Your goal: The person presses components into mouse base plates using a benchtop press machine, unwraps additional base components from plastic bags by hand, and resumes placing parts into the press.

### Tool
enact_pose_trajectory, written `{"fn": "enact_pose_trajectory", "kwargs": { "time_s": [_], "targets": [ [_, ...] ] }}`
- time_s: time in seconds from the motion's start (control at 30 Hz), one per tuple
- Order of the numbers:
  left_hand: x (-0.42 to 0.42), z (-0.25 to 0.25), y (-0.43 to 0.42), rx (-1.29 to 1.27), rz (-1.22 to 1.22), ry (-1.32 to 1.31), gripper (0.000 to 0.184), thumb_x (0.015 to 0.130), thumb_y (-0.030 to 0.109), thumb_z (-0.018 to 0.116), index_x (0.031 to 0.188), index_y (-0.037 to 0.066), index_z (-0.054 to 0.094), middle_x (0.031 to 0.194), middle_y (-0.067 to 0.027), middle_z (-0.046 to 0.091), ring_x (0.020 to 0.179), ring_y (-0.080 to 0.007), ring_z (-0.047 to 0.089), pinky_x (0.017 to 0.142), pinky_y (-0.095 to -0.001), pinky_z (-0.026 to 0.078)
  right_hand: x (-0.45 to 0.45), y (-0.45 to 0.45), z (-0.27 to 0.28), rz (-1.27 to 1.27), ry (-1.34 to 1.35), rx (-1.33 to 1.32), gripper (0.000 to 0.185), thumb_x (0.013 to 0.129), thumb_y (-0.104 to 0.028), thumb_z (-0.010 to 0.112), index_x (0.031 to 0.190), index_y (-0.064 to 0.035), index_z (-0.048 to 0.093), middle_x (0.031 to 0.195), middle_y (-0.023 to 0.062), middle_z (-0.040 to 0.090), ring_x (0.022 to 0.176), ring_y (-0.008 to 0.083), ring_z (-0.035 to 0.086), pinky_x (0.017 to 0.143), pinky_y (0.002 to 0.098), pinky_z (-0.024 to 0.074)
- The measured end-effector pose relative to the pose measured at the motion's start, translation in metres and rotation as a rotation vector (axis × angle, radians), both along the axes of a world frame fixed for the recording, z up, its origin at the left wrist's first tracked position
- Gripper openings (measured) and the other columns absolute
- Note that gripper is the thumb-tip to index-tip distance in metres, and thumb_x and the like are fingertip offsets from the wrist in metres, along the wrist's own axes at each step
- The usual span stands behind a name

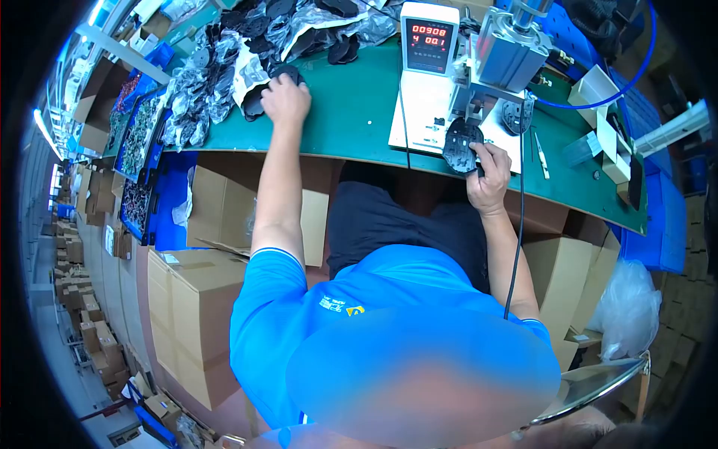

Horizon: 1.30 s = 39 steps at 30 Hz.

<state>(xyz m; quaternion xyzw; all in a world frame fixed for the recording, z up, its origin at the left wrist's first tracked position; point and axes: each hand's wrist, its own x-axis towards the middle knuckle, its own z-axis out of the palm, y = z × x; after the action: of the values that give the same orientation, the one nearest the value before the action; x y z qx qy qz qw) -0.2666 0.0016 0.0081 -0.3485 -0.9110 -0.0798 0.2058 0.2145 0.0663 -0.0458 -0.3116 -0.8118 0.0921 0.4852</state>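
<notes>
My right hand [490, 178] pinches the lower edge of a black oval plastic part [462, 145], whose moulded inner side faces up. That part lies at the front of a white base plate [419, 112], just below the head of a metal press [511, 56]. Off to the left, my left hand [286, 101] has its fingers curled over a dark rounded piece [289, 72] at the edge of a pile of plastic-wrapped black parts [217, 75]. The fingers partly hide this piece. Another black part [516, 117] rests right of the press.
A counter box with red digits [428, 41] stands left of the press. Black cable [520, 224] hangs beside my right arm. Blue bins of small parts [138, 138] sit at the left table edge. A white-handled tool [541, 156] and open cartons [598, 97] lie right.
</notes>
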Motion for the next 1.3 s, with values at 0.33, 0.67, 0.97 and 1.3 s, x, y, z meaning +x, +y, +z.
{"fn": "enact_pose_trajectory", "kwargs": {
  "time_s": [0.33,0.67,0.97,1.3],
  "targets": [
    [-0.031,-0.023,-0.005,0.195,-0.147,-0.104,0.06,0.098,0.032,0.082,0.149,0.006,0.066,0.136,-0.026,0.07,0.129,-0.0471,0.066,0.11,-0.0569,0.055,0.002,-0.001,0.003,0.014,0.018,0.008,0.049,0.074,-0.004,0.076,0.123,-0.0102,0.08,0.117,0.0148,0.071,0.113,0.0393,0.068,0.103,0.0515,0.052],
    [0.106,-0.016,-0.056,0.192,-0.906,-0.023,0.041,0.092,0.011,0.083,0.132,0.004,0.074,0.124,-0.0154,0.076,0.117,-0.0387,0.067,0.103,-0.0489,0.055,0.001,-0.002,0.002,-0.017,0.02,0.017,0.049,0.073,-0.005,0.075,0.121,-0.01,0.08,0.117,0.0134,0.071,0.113,0.0374,0.068,0.103,0.0496,0.0511],
    [0.127,-0.036,-0.092,-0.025,-0.843,-0.187,0.078,0.098,0.053,0.081,0.156,0.004,0.062,0.163,-0.0253,0.058,0.156,-0.0462,0.048,0.132,-0.0599,0.034,0.0,-0.002,0.003,-0.015,0.038,0.006,0.048,0.073,-0.006,0.076,0.121,-0.0094,0.08,0.115,0.0127,0.071,0.112,0.036,0.068,0.103,0.0482,0.0508],
    [0.153,-0.022,-0.12,0.11,-1.042,-0.21,0.07,0.072,-0.013,0.069,0.139,0.005,0.071,0.143,-0.0162,0.074,0.135,-0.0397,0.069,0.115,-0.0492,0.057,-0.004,-0.009,0.012,-0.006,0.103,-0.062,0.042,0.08,-0.008,0.082,0.122,-0.0083,0.081,0.115,0.0136,0.074,0.112,0.0364,0.07,0.103,0.049,0.0521]
  ]
}}
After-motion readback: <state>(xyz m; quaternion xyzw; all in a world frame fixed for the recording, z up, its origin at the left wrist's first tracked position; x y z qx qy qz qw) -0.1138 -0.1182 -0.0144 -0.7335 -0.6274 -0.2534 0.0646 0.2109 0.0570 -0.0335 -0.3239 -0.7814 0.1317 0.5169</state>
